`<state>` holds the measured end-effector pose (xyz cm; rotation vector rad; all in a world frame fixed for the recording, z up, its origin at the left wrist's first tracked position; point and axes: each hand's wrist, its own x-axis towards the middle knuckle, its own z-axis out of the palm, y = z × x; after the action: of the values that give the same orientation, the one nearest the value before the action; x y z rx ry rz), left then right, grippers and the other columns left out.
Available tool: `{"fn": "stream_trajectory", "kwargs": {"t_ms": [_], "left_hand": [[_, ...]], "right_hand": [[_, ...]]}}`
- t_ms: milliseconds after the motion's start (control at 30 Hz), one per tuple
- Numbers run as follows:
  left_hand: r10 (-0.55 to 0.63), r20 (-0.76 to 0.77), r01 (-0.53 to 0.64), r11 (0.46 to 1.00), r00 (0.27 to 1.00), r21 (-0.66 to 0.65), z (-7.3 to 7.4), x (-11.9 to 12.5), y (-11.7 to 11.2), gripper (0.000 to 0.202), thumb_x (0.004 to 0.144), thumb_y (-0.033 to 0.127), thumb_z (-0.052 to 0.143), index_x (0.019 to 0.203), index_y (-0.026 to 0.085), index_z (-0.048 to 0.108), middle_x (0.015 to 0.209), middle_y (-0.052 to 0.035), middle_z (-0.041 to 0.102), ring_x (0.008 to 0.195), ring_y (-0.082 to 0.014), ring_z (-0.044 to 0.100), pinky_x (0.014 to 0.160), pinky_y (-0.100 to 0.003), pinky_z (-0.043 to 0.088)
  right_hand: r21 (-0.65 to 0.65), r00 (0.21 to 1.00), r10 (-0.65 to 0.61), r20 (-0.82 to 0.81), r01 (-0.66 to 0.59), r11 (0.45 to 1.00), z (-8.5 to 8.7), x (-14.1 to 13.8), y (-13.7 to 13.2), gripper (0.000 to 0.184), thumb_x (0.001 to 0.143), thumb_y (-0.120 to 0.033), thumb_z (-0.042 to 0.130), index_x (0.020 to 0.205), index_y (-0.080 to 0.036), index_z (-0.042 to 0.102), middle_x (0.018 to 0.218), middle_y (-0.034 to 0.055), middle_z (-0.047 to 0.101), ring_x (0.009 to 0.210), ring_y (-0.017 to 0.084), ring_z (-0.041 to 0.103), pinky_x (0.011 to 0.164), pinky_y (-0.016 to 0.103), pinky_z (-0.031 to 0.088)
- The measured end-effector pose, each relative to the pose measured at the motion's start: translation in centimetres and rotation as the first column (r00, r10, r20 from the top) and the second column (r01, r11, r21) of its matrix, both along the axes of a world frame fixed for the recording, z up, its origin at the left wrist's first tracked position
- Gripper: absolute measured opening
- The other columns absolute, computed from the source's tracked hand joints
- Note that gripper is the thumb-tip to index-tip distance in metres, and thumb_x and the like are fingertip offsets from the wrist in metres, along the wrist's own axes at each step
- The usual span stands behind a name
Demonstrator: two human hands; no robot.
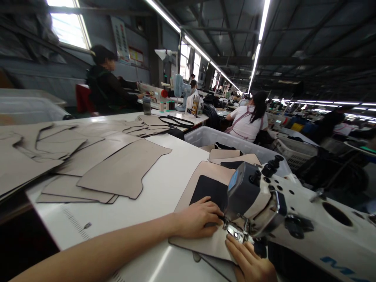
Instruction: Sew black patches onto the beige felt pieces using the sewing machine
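Observation:
A beige mat piece [202, 172] with a black patch [210, 190] lies on the white table under the head of a sewing machine [255, 196]. My left hand [198, 217] rests flat on this piece, fingers stretched toward the needle area. At the piece's near edge, my right hand [249, 262] presses down just below the presser foot [236, 231], fingers extended. Neither hand grips anything.
Stacks of beige cut pieces [123, 168] cover the left of the white table [158, 196]. A white bin [211, 137] with more pieces stands behind the machine. Other workers [249, 117] sit at sewing stations further back and at the left [105, 82].

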<state>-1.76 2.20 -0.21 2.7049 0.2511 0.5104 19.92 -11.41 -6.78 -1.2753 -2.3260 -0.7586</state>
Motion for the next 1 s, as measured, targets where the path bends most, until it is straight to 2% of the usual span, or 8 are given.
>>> {"fn": "stream_trajectory", "kwargs": {"t_ms": [100, 133, 200, 300, 500, 767, 1000], "left_hand": [[-0.019, -0.006, 0.019, 0.999, 1.0, 0.03, 0.0, -0.2, -1.9, 0.041, 0.073, 0.046, 0.065, 0.102, 0.017, 0.062, 0.11, -0.0073, 0.061, 0.105, -0.0236, 0.052, 0.1, -0.037, 0.034], [-0.011, -0.025, 0.012, 0.999, 1.0, 0.05, -0.1, -0.3, -2.8, 0.044, 0.071, 0.047, 0.066, 0.101, 0.014, 0.062, 0.111, -0.0094, 0.06, 0.104, -0.0246, 0.053, 0.098, -0.035, 0.037], [0.038, -0.068, -0.03, 0.993, 0.997, 0.116, -0.5, -0.3, -4.3, 0.036, 0.078, 0.035, 0.061, 0.104, 0.011, 0.059, 0.111, -0.0123, 0.06, 0.103, -0.0243, 0.054, 0.095, -0.033, 0.041], [0.066, -0.088, -0.047, 0.977, 0.994, 0.207, -1.1, -0.2, -5.4, 0.029, 0.09, 0.017, 0.042, 0.116, 0.009, 0.051, 0.115, -0.0128, 0.059, 0.108, -0.0224, 0.053, 0.099, -0.032, 0.039], [-0.055, -0.05, 0.064, 0.981, 0.997, 0.184, -1.4, -0.8, -4.2, 0.032, 0.093, 0.017, 0.036, 0.121, 0.009, 0.049, 0.125, -0.0128, 0.055, 0.119, -0.0225, 0.047, 0.104, -0.033, 0.035], [-0.077, -0.042, 0.082, 0.986, 0.996, 0.148, -1.7, -0.8, -3.8, 0.031, 0.093, 0.017, 0.038, 0.12, 0.011, 0.051, 0.126, -0.012, 0.054, 0.12, -0.0216, 0.047, 0.106, -0.031, 0.033], [-0.208, 0.013, 0.207, 0.977, 0.978, 0.045, -1.1, -0.4, -1.2, 0.027, 0.093, 0.019, 0.042, 0.113, 0.012, 0.059, 0.117, -0.0104, 0.061, 0.119, -0.0185, 0.048, 0.106, -0.027, 0.033]], "right_hand": [[-0.026, 0.999, 0.036, 0.007, -0.036, 0.999, 0.4, 0.5, 0.1, 0.043, 0.077, -0.014, 0.042, 0.116, -0.02, 0.057, 0.12, -0.0039, 0.055, 0.089, 0.01, 0.063, 0.069, 0.013, 0.051], [-0.037, 0.999, 0.052, 0.009, -0.052, 0.998, 0.6, 0.7, 0.1, 0.042, 0.078, -0.014, 0.042, 0.117, -0.02, 0.057, 0.119, -0.0036, 0.056, 0.091, 0.01, 0.062, 0.071, 0.014, 0.051], [-0.06, 0.998, 0.066, -0.003, -0.066, 0.996, 1.0, 1.0, 0.1, 0.041, 0.079, -0.011, 0.041, 0.116, -0.021, 0.057, 0.118, -0.0036, 0.057, 0.095, 0.01, 0.061, 0.078, 0.016, 0.05], [-0.086, 0.998, 0.046, -0.03, -0.049, 0.995, 1.5, 1.2, -0.1, 0.041, 0.079, -0.008, 0.042, 0.114, -0.023, 0.058, 0.114, -0.0046, 0.059, 0.094, 0.01, 0.061, 0.079, 0.018, 0.05], [-0.075, 0.995, 0.083, -0.047, -0.087, 0.993, 1.7, 0.9, -0.3, 0.037, 0.078, -0.01, 0.045, 0.108, -0.023, 0.061, 0.114, -0.0036, 0.059, 0.096, 0.012, 0.061, 0.081, 0.02, 0.05], [-0.066, 0.99, 0.069, -0.127, -0.077, 0.995, 2.0, 0.5, -0.4, 0.034, 0.078, -0.009, 0.045, 0.103, -0.024, 0.063, 0.109, -0.0039, 0.062, 0.09, 0.01, 0.062, 0.08, 0.02, 0.05], [-0.083, 0.986, 0.035, -0.161, -0.049, 0.995, 2.1, -0.1, -0.4, 0.038, 0.077, -0.008, 0.044, 0.106, -0.023, 0.061, 0.11, -0.0036, 0.062, 0.091, 0.011, 0.062, 0.082, 0.021, 0.049]]}}
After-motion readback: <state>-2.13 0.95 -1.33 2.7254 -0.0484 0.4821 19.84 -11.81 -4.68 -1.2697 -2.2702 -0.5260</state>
